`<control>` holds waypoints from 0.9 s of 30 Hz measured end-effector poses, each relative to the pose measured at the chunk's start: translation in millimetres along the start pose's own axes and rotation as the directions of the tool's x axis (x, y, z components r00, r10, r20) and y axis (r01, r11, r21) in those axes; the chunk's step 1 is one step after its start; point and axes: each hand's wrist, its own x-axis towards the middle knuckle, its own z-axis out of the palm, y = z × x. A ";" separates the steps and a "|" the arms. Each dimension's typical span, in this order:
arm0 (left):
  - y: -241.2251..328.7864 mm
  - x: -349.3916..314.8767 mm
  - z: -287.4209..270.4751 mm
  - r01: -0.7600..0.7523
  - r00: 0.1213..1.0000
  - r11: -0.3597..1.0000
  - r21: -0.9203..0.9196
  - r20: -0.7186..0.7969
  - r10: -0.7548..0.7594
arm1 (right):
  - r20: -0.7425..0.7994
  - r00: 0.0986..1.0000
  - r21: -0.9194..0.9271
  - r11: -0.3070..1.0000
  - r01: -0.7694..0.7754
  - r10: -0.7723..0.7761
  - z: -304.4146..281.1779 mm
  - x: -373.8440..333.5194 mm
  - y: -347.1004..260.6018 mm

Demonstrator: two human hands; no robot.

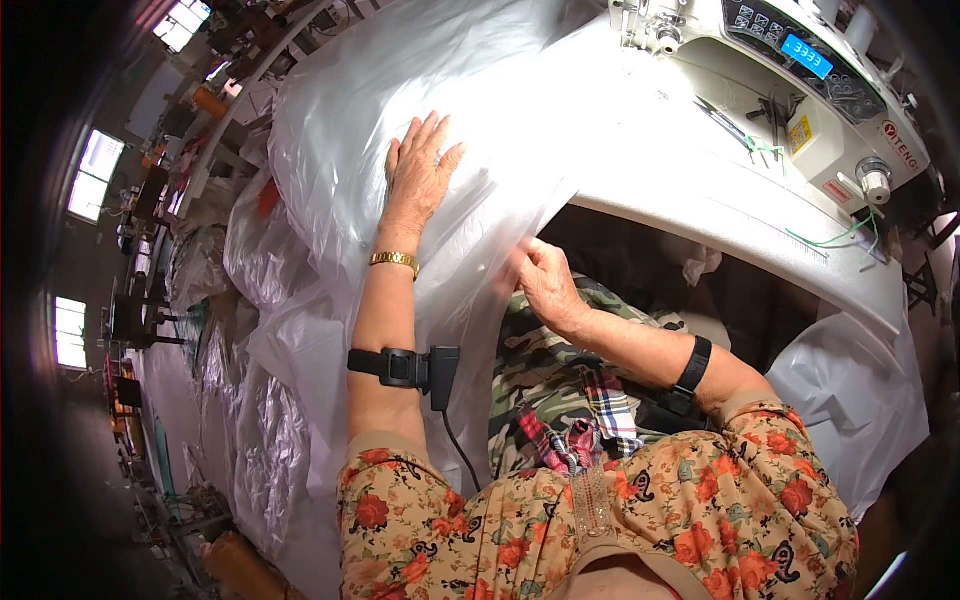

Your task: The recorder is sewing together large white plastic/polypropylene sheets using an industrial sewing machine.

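A large, crinkled sheet of translucent white plastic (pixel 330 130) spreads over the left part of the white sewing table and hangs down beside my lap. My left hand (pixel 418 175) lies flat on the sheet, its fingers stretched out and a little apart. Near the table's front edge, my right hand (pixel 548 285) is closed, with thumb and fingers pinching the hanging edge of the plastic sheet. Its fingertips are slightly blurred. Bright glare washes out the plastic to the right of my left hand.
A white sewing machine (pixel 845 150) with a lit display stands at the far right. A slim metal tool (pixel 722 122) and green threads (pixel 840 238) lie on the white table (pixel 690 195). More translucent plastic (pixel 850 385) hangs at the right. Plastic heaps (pixel 250 400) fill the left side.
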 end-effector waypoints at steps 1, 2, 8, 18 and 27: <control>0.7 0.3 0.1 -0.001 1.000 1.000 0.013 0.001 0.001 | 0.007 0.999 0.043 0.998 0.035 -0.036 0.3 2.8 -0.4; 1.1 0.1 -0.4 -0.004 1.000 1.000 0.013 0.002 0.004 | 0.024 0.995 0.103 0.990 0.096 -0.099 2.8 6.2 -1.4; 2.2 -0.7 0.0 -0.004 1.000 1.000 -0.004 -0.011 0.004 | 0.058 0.991 -0.089 0.990 -0.113 0.119 18.3 25.9 2.1; 1.3 -0.8 2.6 0.006 0.999 1.000 -0.015 -0.032 -0.006 | 0.349 0.892 -0.341 0.926 -0.164 0.287 -58.4 -4.1 30.2; 6.3 -3.9 -2.9 0.010 1.000 1.000 0.029 -0.010 -0.009 | 0.633 0.766 -0.028 0.993 -0.118 0.109 -84.9 -101.2 -48.9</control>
